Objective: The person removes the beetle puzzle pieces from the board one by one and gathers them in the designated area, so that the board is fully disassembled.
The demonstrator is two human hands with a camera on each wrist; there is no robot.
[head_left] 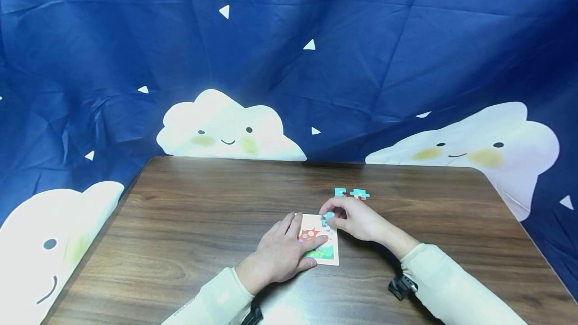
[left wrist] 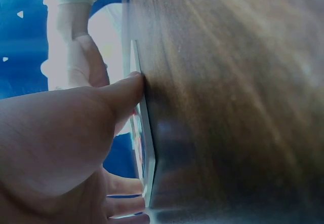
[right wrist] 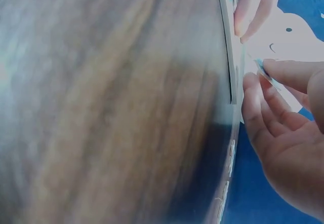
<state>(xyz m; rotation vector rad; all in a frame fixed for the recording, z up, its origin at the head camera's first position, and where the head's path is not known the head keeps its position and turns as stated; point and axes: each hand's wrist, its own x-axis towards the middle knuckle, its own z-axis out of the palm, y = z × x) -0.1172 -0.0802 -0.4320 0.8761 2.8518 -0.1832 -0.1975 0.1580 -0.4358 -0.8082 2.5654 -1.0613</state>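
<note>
A small jigsaw puzzle board [head_left: 335, 261] with a pale border and a red and green picture lies flat on the table. My left hand [head_left: 282, 255] rests on its left part, fingers extended, covering some of the picture. The left wrist view shows the thumb [left wrist: 126, 89] along the board's near edge. Between thumb and fingers, my right hand [head_left: 363, 220] pinches a blue puzzle piece [head_left: 328, 216] over the board's upper right corner. In the right wrist view this puzzle piece [right wrist: 262, 69] is tilted and seen nearly edge-on. Whether it touches the board I cannot tell.
Two loose puzzle pieces, a left one [head_left: 339, 191] and a right one [head_left: 359, 193], lie on the brown wooden table [head_left: 203, 204] beyond my right hand. A blue curtain [head_left: 343, 79] with white clouds hangs behind the table's far edge.
</note>
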